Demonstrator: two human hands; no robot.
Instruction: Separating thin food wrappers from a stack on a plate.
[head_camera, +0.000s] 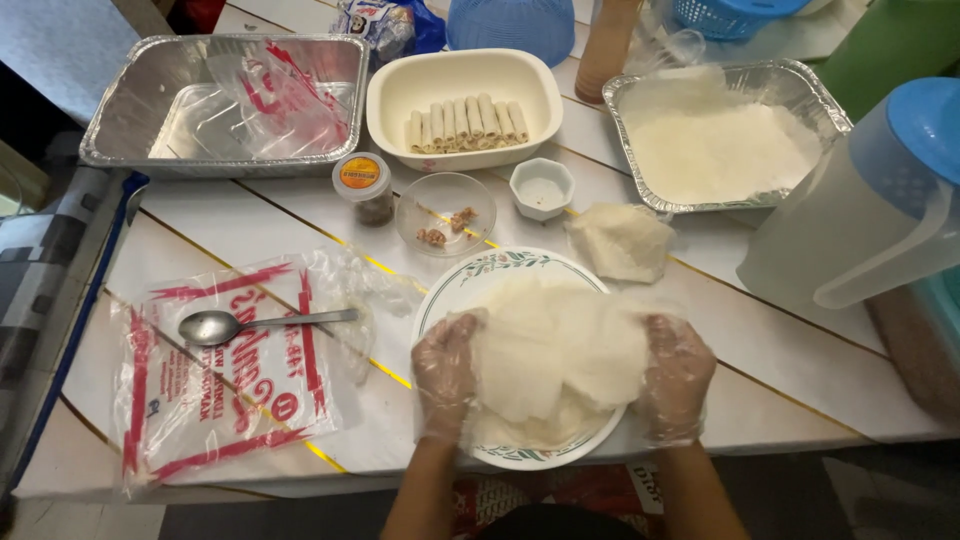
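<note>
Wrapper (555, 350) is being held over plate (450, 290) at 6 o'clock on tabletop (790, 390) | left hand (445, 375) pinching its 9 o'clock edge, right hand (678, 375) its 3 o'clock edge | long axis running 9-to-3, both equally near.

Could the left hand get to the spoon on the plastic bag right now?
Probably not at once: the left hand is busy holding the thin wrapper over the plate, though nothing blocks the path to the spoon.
</note>
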